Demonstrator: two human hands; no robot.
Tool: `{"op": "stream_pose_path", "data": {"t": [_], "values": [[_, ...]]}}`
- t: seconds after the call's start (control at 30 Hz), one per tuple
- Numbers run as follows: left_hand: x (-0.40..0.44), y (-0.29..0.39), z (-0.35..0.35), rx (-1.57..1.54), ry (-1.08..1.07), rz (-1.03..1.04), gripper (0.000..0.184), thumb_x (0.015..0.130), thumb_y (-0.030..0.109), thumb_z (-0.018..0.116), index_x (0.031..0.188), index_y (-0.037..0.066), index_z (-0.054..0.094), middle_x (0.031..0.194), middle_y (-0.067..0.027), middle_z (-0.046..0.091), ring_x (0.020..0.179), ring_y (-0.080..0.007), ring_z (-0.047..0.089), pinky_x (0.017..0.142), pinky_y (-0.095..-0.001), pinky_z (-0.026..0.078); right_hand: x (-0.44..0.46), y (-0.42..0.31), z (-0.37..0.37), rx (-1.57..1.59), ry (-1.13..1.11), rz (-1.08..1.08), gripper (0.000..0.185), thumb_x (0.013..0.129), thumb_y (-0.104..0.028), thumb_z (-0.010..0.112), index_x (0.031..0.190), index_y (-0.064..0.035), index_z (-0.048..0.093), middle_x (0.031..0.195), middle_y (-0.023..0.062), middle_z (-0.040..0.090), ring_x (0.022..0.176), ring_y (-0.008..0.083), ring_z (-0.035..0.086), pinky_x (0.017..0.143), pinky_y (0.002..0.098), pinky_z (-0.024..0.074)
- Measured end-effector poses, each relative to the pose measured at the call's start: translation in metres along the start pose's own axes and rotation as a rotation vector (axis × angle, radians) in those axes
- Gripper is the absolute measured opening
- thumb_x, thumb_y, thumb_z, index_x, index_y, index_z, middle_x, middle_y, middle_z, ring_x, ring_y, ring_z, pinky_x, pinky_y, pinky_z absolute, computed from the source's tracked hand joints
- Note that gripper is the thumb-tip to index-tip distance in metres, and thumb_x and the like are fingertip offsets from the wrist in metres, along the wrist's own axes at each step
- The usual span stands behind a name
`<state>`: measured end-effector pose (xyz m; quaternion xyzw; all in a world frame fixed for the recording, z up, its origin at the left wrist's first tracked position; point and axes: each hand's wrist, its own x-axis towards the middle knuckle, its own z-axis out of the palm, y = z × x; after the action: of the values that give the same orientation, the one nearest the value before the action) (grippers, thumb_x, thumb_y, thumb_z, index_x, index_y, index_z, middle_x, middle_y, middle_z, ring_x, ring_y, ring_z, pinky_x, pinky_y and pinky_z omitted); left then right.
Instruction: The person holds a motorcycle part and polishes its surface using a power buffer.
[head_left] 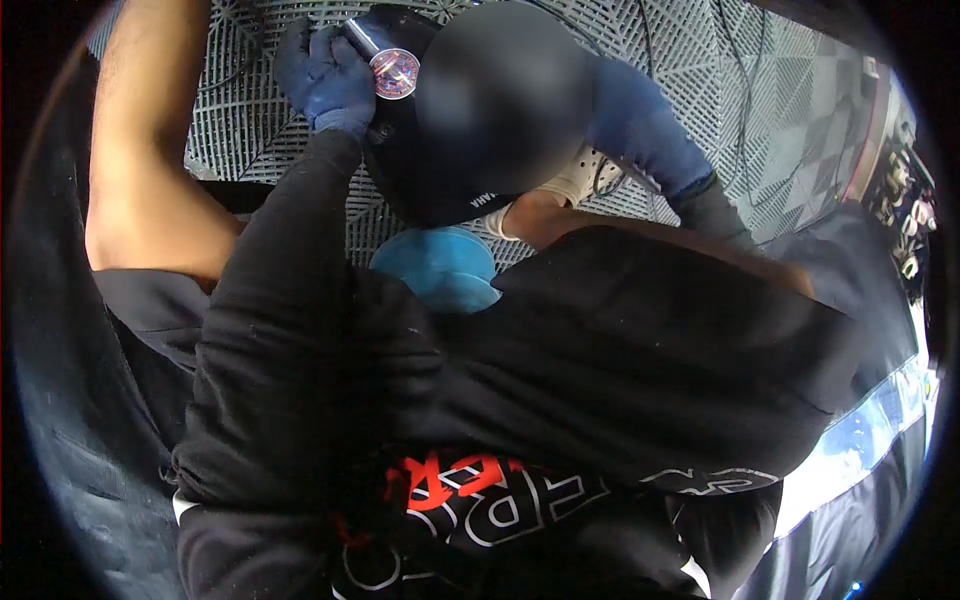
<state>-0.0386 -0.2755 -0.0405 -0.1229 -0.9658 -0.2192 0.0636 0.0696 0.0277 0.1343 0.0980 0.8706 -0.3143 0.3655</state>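
A glossy black panel with pale lettering at its lower edge lies over the grey floor grating, near the top centre. On its upper left part is a round, multicoloured emblem. My left hand, in a dark blue glove, has its fingers curled against the panel's left edge. My right hand, gloved in blue too, is on the right side; a round blurred patch covers the area beside it and hides its fingers and much of the panel.
Below the panel, a teal round object shows between my legs. A light clog is on one foot. Dark cables run over the grating. Cluttered small items are at the far right.
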Motion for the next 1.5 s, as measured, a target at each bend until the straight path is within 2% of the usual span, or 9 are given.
{"op": "stream_pose_path", "data": {"t": [0.13, 0.43, 0.73, 0.8, 0.93, 1.1, 1.23, 1.3, 1.5], "values": [[0.002, 0.002, -0.007, -0.022, -0.02, -0.004, 0.035, 0.097, 0.031, 0.051, 0.11, 0.007, 0.074, 0.141, -0.0174, 0.059, 0.131, -0.0389, 0.053, 0.115, -0.0508, 0.04, -0.037, 0.021, 0.028, -0.074, 0.145, 0.028, 0.06, 0.073, -0.049, 0.086, 0.113, -0.0089, 0.066, 0.096, 0.0164, 0.076, 0.094, 0.0393, 0.074, 0.081, 0.0474, 0.0591], [0.002, 0.019, -0.007, -0.192, 0.185, -0.01, 0.034, 0.096, 0.032, 0.052, 0.106, 0.008, 0.075, 0.136, -0.0178, 0.061, 0.128, -0.0392, 0.054, 0.112, -0.0503, 0.043, -0.058, 0.06, 0.032, -0.08, 0.226, 0.094, 0.067, 0.071, -0.047, 0.089, 0.119, -0.0078, 0.064, 0.095, 0.0172, 0.076, 0.088, 0.0383, 0.074, 0.076, 0.0472, 0.0602], [0.01, 0.018, -0.007, 0.001, 0.096, 0.008, 0.034, 0.095, 0.031, 0.051, 0.102, 0.008, 0.075, 0.133, -0.0179, 0.063, 0.126, -0.0385, 0.056, 0.109, -0.0505, 0.045, 0.031, -0.057, -0.016, 0.146, 0.131, -0.157, 0.059, 0.081, -0.039, 0.084, 0.127, -0.0062, 0.066, 0.106, 0.0147, 0.076, 0.097, 0.0313, 0.075, 0.087, 0.0391, 0.057], [0.002, -0.019, 0.013, 0.031, 0.095, 0.089, 0.034, 0.095, 0.031, 0.051, 0.102, 0.008, 0.075, 0.133, -0.018, 0.063, 0.127, -0.0387, 0.056, 0.109, -0.0509, 0.044, 0.035, -0.082, -0.039, 0.309, -0.09, -0.075, 0.057, 0.094, -0.039, 0.073, 0.134, 0.0007, 0.064, 0.123, 0.0225, 0.07, 0.111, 0.0301, 0.068, 0.098, 0.0412, 0.0517], [0.003, -0.008, 0.018, 0.037, 0.164, 0.023, 0.032, 0.095, 0.031, 0.053, 0.102, 0.009, 0.075, 0.135, -0.0179, 0.063, 0.127, -0.0389, 0.055, 0.109, -0.052, 0.043, 0.059, -0.072, -0.019, 0.111, 0.13, -0.334, 0.06, 0.094, -0.043, 0.073, 0.134, 0.0009, 0.063, 0.121, 0.0216, 0.071, 0.113, 0.0304, 0.067, 0.098, 0.0412, 0.0516], [0.004, 0.023, -0.02, -0.013, 0.061, 0.019, 0.033, 0.095, 0.031, 0.053, 0.106, 0.009, 0.075, 0.137, -0.0177, 0.062, 0.129, -0.0386, 0.055, 0.111, -0.0517, 0.042, 0.025, -0.056, -0.026, 0.536, -0.033, -0.099, 0.065, 0.092, -0.047, 0.074, 0.135, 0.0007, 0.062, 0.122, 0.0223, 0.07, 0.114, 0.0322, 0.067, 0.099, 0.0425, 0.0514], [0.004, 0.016, -0.009, 0.004, 0.067, 0.012, 0.034, 0.095, 0.032, 0.053, 0.109, 0.009, 0.075, 0.139, -0.0163, 0.061, 0.129, -0.0377, 0.054, 0.112, -0.051, 0.042, 0.009, 0.022, -0.001, 0.29, 0.069, -0.134, 0.058, 0.084, -0.039, 0.082, 0.128, -0.0059, 0.066, 0.106, 0.016, 0.075, 0.098, 0.0281, 0.074, 0.091, 0.0382, 0.0552], [0.007, 0.031, -0.016, 0.085, 0.045, -0.003, 0.035, 0.095, 0.032, 0.053, 0.109, 0.009, 0.075, 0.14, -0.016, 0.06, 0.129, -0.0374, 0.054, 0.112, -0.0508, 0.042, -0.013, 0.042, -0.005, 0.213, -0.1, 0.146, 0.065, 0.081, -0.043, 0.086, 0.13, -0.0044, 0.065, 0.114, 0.0145, 0.074, 0.109, 0.0239, 0.07, 0.098, 0.0374, 0.0526], [-0.001, -0.004, 0.003, -0.043, 0.032, 0.004, 0.028, 0.093, 0.028, 0.054, 0.104, 0.011, 0.074, 0.139, -0.0158, 0.06, 0.129, -0.0388, 0.052, 0.112, -0.053, 0.04, -0.053, 0.083, -0.005, 0.43, -0.18, 0.19, 0.061, 0.085, -0.039, 0.083, 0.129, -0.0014, 0.064, 0.112, 0.0117, 0.073, 0.103, 0.0205, 0.067, 0.095, 0.0363, 0.0525]]}}
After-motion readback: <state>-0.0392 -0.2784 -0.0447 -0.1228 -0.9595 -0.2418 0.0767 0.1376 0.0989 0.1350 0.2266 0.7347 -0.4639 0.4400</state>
